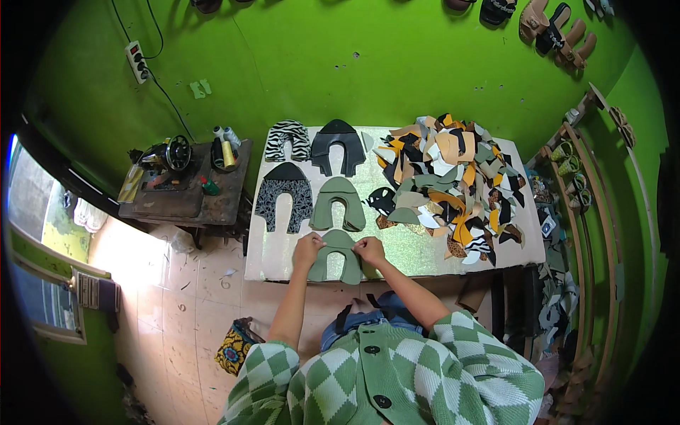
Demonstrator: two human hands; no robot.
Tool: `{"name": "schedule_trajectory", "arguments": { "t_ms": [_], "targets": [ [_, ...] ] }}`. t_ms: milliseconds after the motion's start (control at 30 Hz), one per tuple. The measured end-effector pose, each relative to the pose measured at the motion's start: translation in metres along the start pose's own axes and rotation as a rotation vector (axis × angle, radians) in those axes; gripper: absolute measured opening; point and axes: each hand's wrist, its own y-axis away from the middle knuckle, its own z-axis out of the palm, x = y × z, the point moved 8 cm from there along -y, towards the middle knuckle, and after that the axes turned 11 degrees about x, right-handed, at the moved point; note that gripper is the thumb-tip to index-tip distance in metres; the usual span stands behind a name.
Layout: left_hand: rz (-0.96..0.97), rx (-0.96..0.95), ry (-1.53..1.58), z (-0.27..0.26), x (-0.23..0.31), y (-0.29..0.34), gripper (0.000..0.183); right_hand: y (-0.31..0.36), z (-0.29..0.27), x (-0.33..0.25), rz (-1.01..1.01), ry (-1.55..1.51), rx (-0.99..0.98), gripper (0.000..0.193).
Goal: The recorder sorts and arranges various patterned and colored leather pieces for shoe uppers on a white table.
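At the table's near edge lies an olive-green U-shaped shoe-upper piece [333, 242], its legs pointing toward me. My left hand [309, 251] pinches its left side near the curved top. On the opposite side my right hand [370, 251] grips the edge between closed fingers. Just beyond sits a stack of matching green pieces [329, 193]. To the left of that stack is a black-and-grey patterned piece [285, 185]. Farther back are a zebra-striped stack [287, 134] and a black stack [336, 139].
A large heap of mixed scraps [453, 177] covers the right of the table [273, 255]. Left stands a sewing machine [170, 156] on a dark wooden table [170, 204], with thread spools [228, 152]. A wooden rack [591, 234] is at right; a patterned bag [237, 346] is below.
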Motion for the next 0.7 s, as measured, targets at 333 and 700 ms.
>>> {"name": "schedule_trajectory", "arguments": {
  "t_ms": [333,700],
  "targets": [
    [-0.055,0.037,-0.085,-0.003,-0.003,0.007,0.021,0.007,-0.002,-0.012,0.002,0.035,0.095,0.017],
    [-0.114,0.159,-0.098,-0.021,-0.026,0.027,0.032,0.009,-0.001,-0.011,0.005,0.054,0.149,0.019]
  ]
}}
